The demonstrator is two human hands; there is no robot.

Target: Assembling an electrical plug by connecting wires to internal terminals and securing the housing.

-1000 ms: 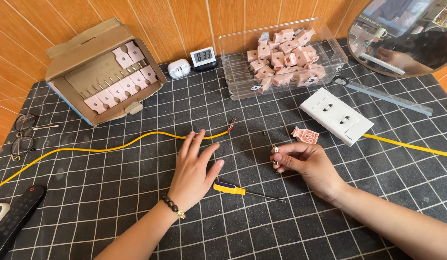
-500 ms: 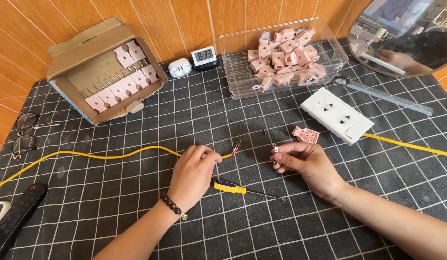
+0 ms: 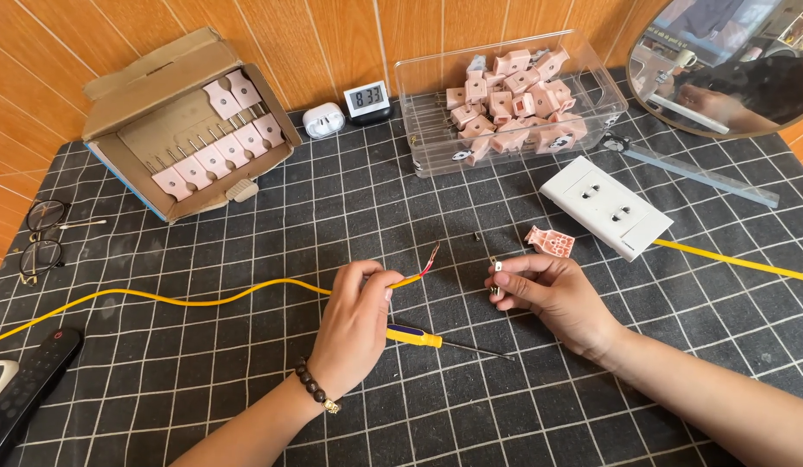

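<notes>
Step in hand looks like wiring a plug part: left hand is closed around the yellow cable near its stripped end, lifted just above the desk. Right hand pinches a small plug piece between curled fingers, facing the wire tips. The two are near, not touching. Next move likely calls for steering the bare strands into the piece's terminal. Screwdriver lies between the hands, untouched; pink shell sits just beyond the right hand.
</notes>
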